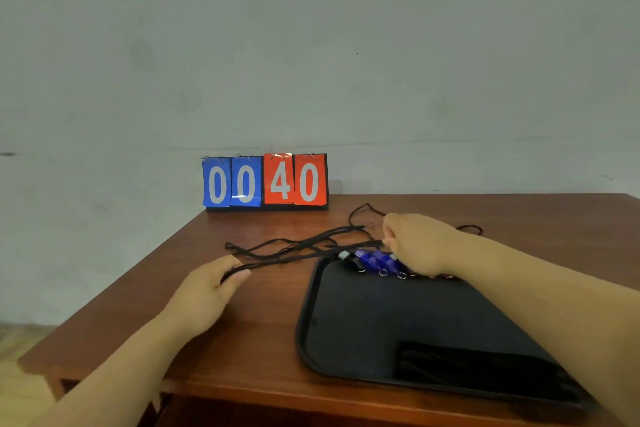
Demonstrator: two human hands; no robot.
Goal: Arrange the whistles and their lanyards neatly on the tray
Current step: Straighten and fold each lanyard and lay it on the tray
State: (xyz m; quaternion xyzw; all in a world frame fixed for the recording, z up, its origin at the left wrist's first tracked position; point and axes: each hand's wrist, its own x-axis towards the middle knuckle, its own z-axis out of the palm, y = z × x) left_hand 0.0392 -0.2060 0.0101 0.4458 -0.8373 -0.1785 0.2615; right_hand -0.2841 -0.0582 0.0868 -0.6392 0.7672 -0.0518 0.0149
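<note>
A black tray (349, 329) lies on the right of the wooden table. Along its far edge sits a row of whistles (375, 260), one black, several blue, with small metal rings; my right hand hides the row's right end. Black lanyards (294, 248) lie tangled on the table left of the tray's far corner. One cord is stretched between my hands. My left hand (207, 291) pinches its left end between thumb and fingers. My right hand (415, 243) grips its right end just above the whistles. A dark bundle (460, 362) lies at the tray's near edge.
A flip scoreboard (265, 182) with blue 00 and red 40 stands at the table's back edge against the wall. More loose black cord (360, 210) loops behind my right hand. The table's left edge drops to the floor near my left forearm.
</note>
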